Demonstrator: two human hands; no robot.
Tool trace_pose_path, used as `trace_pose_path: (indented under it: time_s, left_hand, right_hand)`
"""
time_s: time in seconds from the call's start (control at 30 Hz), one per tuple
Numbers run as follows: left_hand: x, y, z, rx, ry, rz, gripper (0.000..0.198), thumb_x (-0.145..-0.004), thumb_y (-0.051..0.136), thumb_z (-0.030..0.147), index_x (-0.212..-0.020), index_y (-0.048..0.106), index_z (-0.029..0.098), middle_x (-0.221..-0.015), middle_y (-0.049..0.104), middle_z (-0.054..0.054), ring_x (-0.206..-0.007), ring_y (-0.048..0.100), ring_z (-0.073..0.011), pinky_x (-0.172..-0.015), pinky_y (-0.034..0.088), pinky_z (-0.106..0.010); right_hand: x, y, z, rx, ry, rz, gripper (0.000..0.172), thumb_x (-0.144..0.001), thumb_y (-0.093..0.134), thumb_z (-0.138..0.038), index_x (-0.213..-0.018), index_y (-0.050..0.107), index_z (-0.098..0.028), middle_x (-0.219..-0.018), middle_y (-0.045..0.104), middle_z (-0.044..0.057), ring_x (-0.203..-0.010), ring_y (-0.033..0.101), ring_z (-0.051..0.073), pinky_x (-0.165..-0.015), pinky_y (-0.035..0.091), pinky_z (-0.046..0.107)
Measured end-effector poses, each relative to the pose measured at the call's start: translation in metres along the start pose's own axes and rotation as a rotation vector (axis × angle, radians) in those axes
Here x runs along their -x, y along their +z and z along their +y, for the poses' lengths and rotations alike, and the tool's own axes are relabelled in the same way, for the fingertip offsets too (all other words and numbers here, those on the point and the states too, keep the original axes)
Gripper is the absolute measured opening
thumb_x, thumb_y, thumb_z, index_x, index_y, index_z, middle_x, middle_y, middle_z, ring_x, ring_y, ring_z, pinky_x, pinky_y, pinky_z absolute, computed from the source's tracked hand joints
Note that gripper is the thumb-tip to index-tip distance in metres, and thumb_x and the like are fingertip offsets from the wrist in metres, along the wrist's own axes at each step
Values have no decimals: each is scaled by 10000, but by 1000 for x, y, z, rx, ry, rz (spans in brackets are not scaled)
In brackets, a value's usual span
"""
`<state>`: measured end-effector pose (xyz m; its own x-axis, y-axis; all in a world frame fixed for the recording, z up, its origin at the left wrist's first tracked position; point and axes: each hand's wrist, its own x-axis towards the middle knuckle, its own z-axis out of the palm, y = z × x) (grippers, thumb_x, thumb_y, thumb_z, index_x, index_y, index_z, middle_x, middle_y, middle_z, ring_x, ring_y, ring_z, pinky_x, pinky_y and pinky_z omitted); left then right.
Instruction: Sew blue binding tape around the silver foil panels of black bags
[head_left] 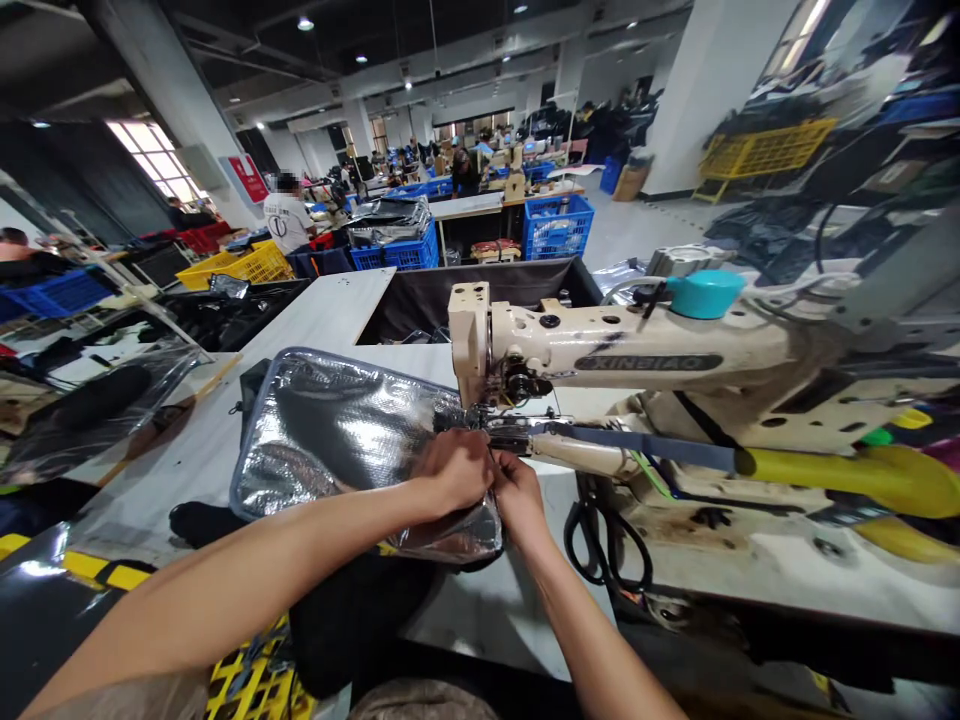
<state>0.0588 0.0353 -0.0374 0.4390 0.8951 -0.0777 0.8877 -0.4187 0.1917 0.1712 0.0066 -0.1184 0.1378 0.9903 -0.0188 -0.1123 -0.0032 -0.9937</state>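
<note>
A silver quilted foil panel (337,440) lies on the white surface (315,320), its right edge drawn up to the needle of a cream industrial sewing machine (600,350). The left hand (454,470) closes on the foil there; the right hand (519,495) sits just beside it, fingers partly hidden, grip unclear. Black-handled scissors (600,540) lie lower right; white surface extends past the panel's far edge.

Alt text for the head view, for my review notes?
A left hand and a right hand hold a silver foil panel at the head of a cream sewing machine. Black scissors lie to the right, and blue crates stand in the workshop beyond.
</note>
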Motion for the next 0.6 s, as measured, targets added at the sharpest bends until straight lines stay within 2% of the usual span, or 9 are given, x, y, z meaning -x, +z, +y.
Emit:
trace_pose_path:
  time_s: [0.13, 0.3, 0.37, 0.43, 0.5, 0.53, 0.6]
  left_hand:
    - [3, 1, -1, -2, -1, 63, 213, -950, 517, 251, -943, 719, 185, -884, 748, -104, -859, 716, -236, -829, 546, -350]
    - [8, -2, 3, -76, 95, 32, 217, -949, 502, 197, -951, 713, 145, -941, 758, -133, -855, 712, -251, -816, 556, -363]
    - [14, -10, 5, -82, 147, 4, 213, -942, 512, 183, -952, 720, 138, -964, 762, -137, -880, 715, -258, -828, 563, -364]
    - [26, -25, 1, -78, 206, 8, 224, -958, 522, 222, -1004, 733, 161, -992, 765, -119, -910, 719, -259, -847, 571, -369]
    - [41, -49, -18, -104, 219, 103, 261, -994, 510, 285, -1091, 733, 191, -1045, 757, -108, -974, 712, -264, -900, 573, -386]
    - [50, -63, -33, -131, 188, 202, 290, -1010, 499, 311, -1157, 722, 197, -1096, 749, -112, -1034, 699, -270, -948, 564, -400]
    - [70, -92, -75, -198, 39, 462, 374, -1032, 473, 332, -1312, 661, 169, -1268, 704, -141, -1203, 636, -295, -1072, 509, -439]
  right_hand:
    - [4, -4, 3, 23, -23, -69, 338, -844, 597, -516, -804, 676, -190, -767, 706, 45, -729, 593, 203, -673, 440, 280]
    - [5, -9, 7, 36, -79, -99, 228, -817, 588, -388, -888, 687, -195, -837, 731, 45, -791, 630, 215, -737, 470, 291]
    - [6, -11, 7, 53, -104, -118, 219, -832, 600, -382, -900, 693, -195, -855, 737, 43, -796, 628, 212, -750, 473, 291]
    - [7, -14, 8, 64, -119, -143, 257, -849, 624, -413, -945, 713, -192, -879, 745, 45, -800, 629, 211, -762, 479, 295]
    - [7, -15, 10, 64, -112, -174, 316, -860, 642, -447, -1017, 729, -187, -893, 753, 48, -799, 637, 214, -773, 491, 304]
    - [6, -16, 11, 65, -104, -185, 336, -864, 648, -455, -1044, 734, -184, -891, 756, 49, -798, 645, 216, -778, 498, 310]
    - [5, -17, 13, 69, -99, -190, 345, -867, 660, -450, -1059, 741, -176, -885, 763, 55, -810, 666, 225, -789, 513, 321]
